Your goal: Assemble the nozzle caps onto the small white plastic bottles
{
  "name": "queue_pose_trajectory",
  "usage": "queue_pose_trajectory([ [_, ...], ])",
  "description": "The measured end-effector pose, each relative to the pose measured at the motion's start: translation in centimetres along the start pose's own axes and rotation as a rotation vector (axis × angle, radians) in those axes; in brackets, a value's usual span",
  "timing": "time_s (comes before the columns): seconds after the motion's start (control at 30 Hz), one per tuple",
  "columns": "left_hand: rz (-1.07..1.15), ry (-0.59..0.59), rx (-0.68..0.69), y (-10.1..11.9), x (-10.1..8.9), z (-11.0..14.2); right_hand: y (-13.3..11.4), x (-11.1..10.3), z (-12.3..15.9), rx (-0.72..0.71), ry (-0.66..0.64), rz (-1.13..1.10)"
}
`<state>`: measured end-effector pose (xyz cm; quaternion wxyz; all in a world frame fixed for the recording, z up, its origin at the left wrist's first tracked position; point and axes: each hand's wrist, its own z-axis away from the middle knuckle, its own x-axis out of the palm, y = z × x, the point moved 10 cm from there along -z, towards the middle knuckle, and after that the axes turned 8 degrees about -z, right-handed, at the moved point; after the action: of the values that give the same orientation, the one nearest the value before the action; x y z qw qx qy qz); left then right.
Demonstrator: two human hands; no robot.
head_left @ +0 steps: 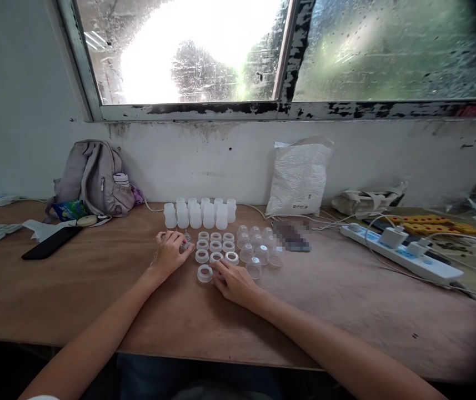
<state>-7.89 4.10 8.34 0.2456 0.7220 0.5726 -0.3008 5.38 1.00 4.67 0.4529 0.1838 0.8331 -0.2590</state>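
My left hand (170, 254) rests on the table with its fingers apart and curved over small clear pieces (186, 238), which it partly hides. To its right stand rows of translucent white screw rings (216, 245). One ring (205, 273) sits nearer to me, in front of the rows. My right hand (235, 282) lies beside that ring, fingers stretched and apart, with fingertips close to the front row; whether they touch a ring I cannot tell. Clear domed caps (254, 269) stand in rows to the right. Behind the rings are several upright frosted white bottles (196, 214).
A white plastic bag (299, 179) leans on the wall behind a blurred-out flat object (292, 235). At right lies a power strip (400, 256) with plugs and cables. To the left are a grey backpack (90, 178) and a black phone (52, 243) on the wooden table (171, 328).
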Motion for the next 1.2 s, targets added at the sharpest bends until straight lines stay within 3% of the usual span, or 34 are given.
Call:
queue_pose_trajectory([
  [0.2, 0.207, 0.007, 0.071, 1.2, -0.1, 0.2, 2.0, -3.0, -0.1, 0.149, 0.156, 0.243],
  [0.33, 0.305, -0.048, 0.116, 2.5, 0.5, 0.6, 2.8, -2.4, 0.2, 0.192, 0.08, 0.326],
  [0.5, 0.51, -0.145, 0.055, 4.0, 0.4, 1.2, 2.7, -2.0, 0.3, 0.217, 0.026, 0.341],
  [0.73, 0.694, -0.407, 0.231, 8.9, 0.2, 3.2, 3.5, -2.2, 0.9, 0.23, 0.022, 0.322],
  [0.87, 0.69, -0.366, 0.182, 8.1, 0.0, 2.9, 3.4, -2.2, 1.0, 0.22, -0.026, 0.296],
  [1.07, 0.708, -0.257, -0.024, 4.8, 0.0, 1.4, 1.8, -2.2, 0.8, 0.129, -0.107, 0.181],
  [1.2, 0.819, -0.237, -0.099, 3.9, 1.3, 1.2, 1.4, -1.2, 0.7, 0.101, -0.185, 0.083],
])
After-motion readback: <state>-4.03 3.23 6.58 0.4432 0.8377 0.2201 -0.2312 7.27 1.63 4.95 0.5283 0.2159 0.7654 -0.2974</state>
